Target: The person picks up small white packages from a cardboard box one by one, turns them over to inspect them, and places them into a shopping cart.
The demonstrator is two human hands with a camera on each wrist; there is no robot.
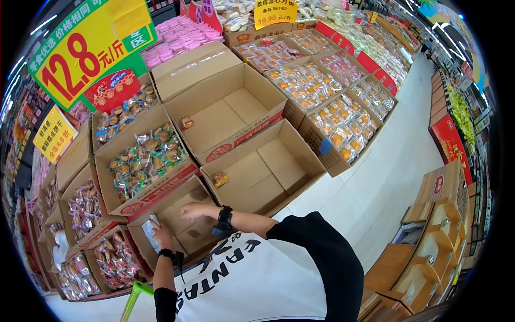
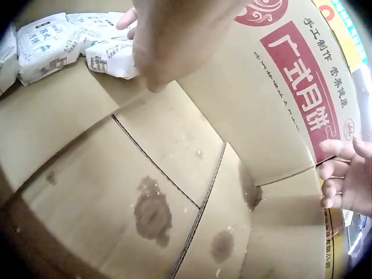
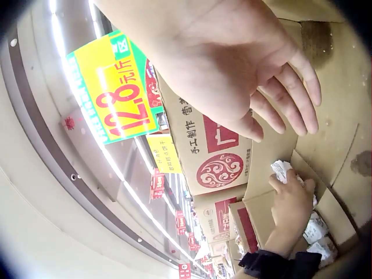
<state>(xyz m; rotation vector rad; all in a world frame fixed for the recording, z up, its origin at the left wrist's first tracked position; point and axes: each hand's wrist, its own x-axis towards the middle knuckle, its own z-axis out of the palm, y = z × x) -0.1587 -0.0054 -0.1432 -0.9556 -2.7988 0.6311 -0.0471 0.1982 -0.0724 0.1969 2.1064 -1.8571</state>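
Note:
My left hand is down at the left side of a nearly bare cardboard box. Its fingers grip a white wrapped mooncake, partly hidden under the hand in the left wrist view. More white wrapped mooncakes stand in a row along that side. The right hand hovers over the box with its palm showing and its fingers loosely bent, holding nothing. Dark oily stains mark the box's cardboard bottom.
Beyond lies a box of green-wrapped pastries, with red-wrapped ones to the left. Another cardboard box at the right holds one small packet. A yellow price sign rises at the back left.

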